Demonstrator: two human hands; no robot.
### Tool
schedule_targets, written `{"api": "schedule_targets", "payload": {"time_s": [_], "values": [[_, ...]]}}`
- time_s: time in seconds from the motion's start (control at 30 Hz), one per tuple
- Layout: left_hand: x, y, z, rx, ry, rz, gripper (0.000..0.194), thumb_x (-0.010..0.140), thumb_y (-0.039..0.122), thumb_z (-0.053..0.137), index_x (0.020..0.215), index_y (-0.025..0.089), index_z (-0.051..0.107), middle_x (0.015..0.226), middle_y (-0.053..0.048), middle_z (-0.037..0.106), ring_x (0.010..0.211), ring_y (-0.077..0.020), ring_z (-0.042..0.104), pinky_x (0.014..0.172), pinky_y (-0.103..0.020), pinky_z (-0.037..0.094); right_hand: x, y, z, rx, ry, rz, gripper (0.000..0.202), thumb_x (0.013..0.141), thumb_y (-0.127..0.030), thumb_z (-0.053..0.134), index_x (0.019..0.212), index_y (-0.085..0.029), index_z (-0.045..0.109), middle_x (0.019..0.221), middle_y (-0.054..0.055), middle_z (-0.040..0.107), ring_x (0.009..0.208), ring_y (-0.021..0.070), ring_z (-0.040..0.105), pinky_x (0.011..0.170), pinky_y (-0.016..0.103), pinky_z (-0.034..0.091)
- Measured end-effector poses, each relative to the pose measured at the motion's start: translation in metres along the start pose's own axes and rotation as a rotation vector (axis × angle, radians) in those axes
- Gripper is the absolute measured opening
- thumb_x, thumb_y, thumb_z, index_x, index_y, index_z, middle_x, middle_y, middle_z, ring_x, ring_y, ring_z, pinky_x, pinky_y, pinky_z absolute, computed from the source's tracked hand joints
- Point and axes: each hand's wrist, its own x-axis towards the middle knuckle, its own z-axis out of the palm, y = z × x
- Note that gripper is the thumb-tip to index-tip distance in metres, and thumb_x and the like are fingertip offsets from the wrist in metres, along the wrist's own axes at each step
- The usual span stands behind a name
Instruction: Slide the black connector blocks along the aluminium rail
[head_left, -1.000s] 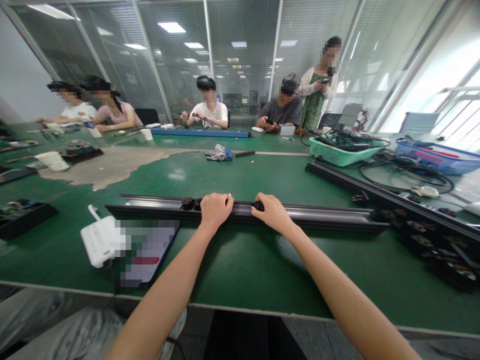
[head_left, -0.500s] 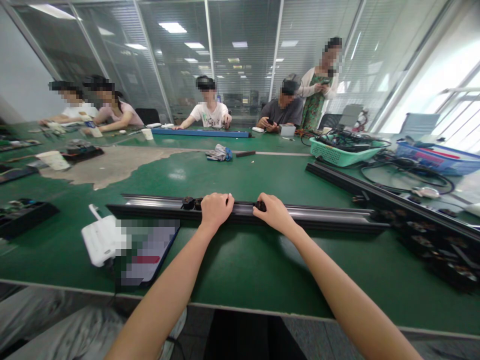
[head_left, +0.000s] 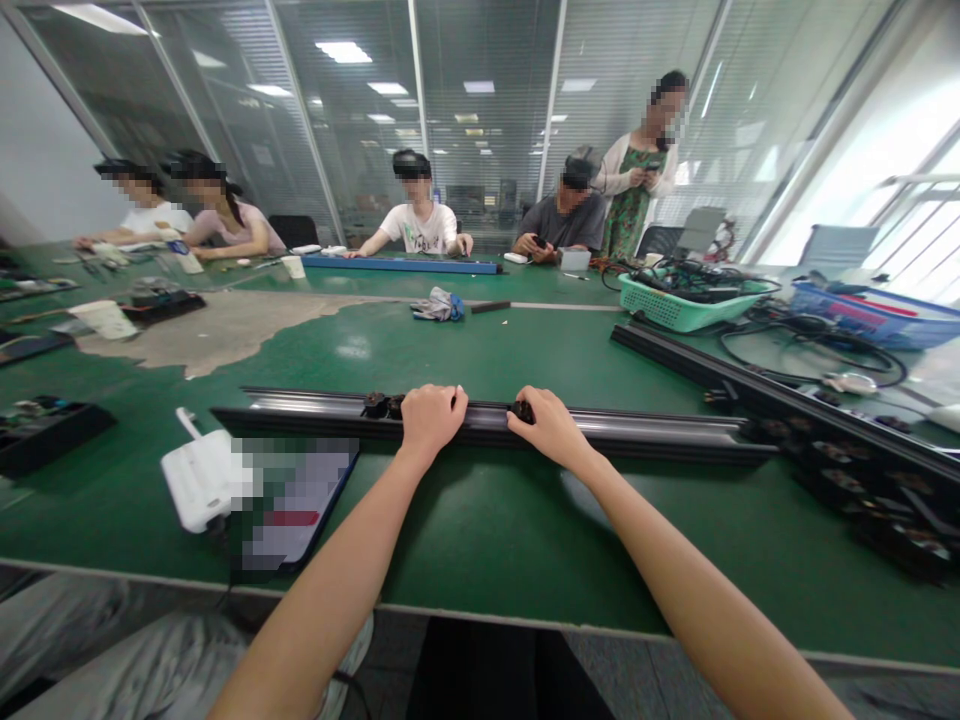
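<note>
A long black channel rail [head_left: 660,432] lies crosswise on the green table in front of me. My left hand [head_left: 433,420] is closed over the middle of the rail, and what its fingers hold is hidden. Just left of that hand, small black parts [head_left: 376,404] sit inside the channel. My right hand [head_left: 549,425] is over the rail a short way to the right, its thumb and fingers pinching a small black part [head_left: 523,411] in the channel.
Left of the rail's front are a white device [head_left: 196,480] and a phone [head_left: 322,505]. A second long rail [head_left: 675,365] slants at the right beside a pile of black parts [head_left: 847,480]. Behind are a green basket [head_left: 675,305], a crumpled glove [head_left: 439,304] and several people.
Both my hands stay in place on the rail. Across the table, the hand of the person in the white shirt has moved slightly right and down.
</note>
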Motion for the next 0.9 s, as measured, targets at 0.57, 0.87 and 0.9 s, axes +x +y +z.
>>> {"api": "schedule_targets", "payload": {"time_s": [0.57, 0.87, 0.9], "values": [[0.0, 0.0, 0.0, 0.012, 0.006, -0.005, 0.057, 0.097, 0.042, 0.027, 0.089, 0.016, 0.076, 0.088, -0.015, 0.071, 0.084, -0.0264, 0.066, 0.076, -0.035, 0.044, 0.001, 0.003, -0.004, -0.047, -0.023, -0.001, 0.013, 0.086, -0.034, 0.055, 0.086, -0.021, 0.052, 0.084, 0.007, 0.062, 0.085, 0.0224, 0.055, 0.079, 0.033, 0.04], [0.0, 0.0, 0.0, 0.007, -0.003, 0.002, 0.055, 0.097, 0.041, 0.027, 0.089, 0.017, 0.076, 0.087, -0.014, 0.071, 0.083, -0.0256, 0.066, 0.076, -0.035, 0.043, 0.002, 0.016, -0.011, 0.035, -0.154, -0.044, 0.028, 0.089, -0.047, 0.059, 0.095, -0.02, 0.054, 0.089, 0.006, 0.062, 0.082, 0.0195, 0.055, 0.075, 0.031, 0.04], [0.0, 0.0, 0.0, 0.007, -0.005, 0.0, 0.055, 0.097, 0.041, 0.028, 0.089, 0.017, 0.076, 0.087, -0.014, 0.071, 0.083, -0.0255, 0.066, 0.076, -0.035, 0.043, 0.0, 0.016, -0.011, 0.041, -0.153, -0.056, 0.029, 0.09, -0.047, 0.057, 0.097, -0.019, 0.054, 0.091, 0.006, 0.063, 0.084, 0.0198, 0.055, 0.077, 0.031, 0.04]]}}
